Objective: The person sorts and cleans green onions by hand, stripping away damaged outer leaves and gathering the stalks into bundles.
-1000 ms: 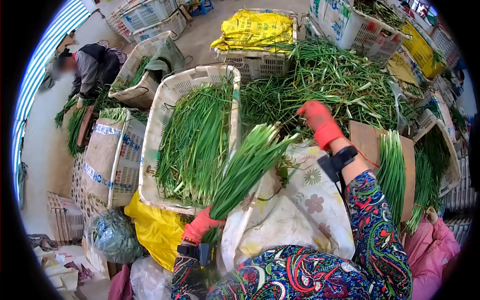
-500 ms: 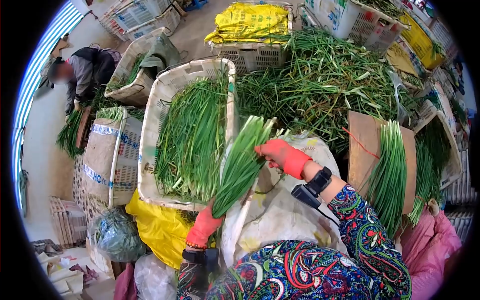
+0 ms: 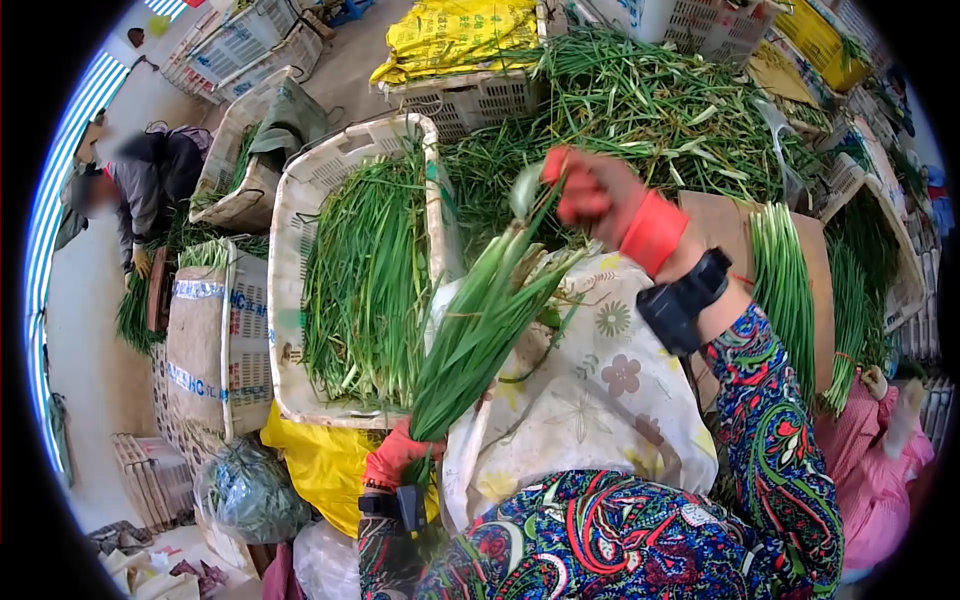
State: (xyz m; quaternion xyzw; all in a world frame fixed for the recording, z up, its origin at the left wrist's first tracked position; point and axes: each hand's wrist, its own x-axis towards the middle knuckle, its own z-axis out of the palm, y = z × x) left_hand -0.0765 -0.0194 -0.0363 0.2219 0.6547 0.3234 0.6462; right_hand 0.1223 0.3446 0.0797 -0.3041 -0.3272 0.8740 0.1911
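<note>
Leafy bunch (image 3: 475, 345) slanted up-right, right of crate (image 3: 287, 250) | left hand (image 3: 400, 455), nearer crate, gripped its lower end | right hand (image 3: 600, 195) curled beyond upper end, hold too blurred to tell

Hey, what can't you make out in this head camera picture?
All in the head view:
Left hand: some fingers hidden by the green bundle.
Right hand: blurred, so its exact grip is unclear.
White crate: inside hidden by the yellow sack on top.
Pink-clothed person: partly cut off by the dark lens border.
</note>
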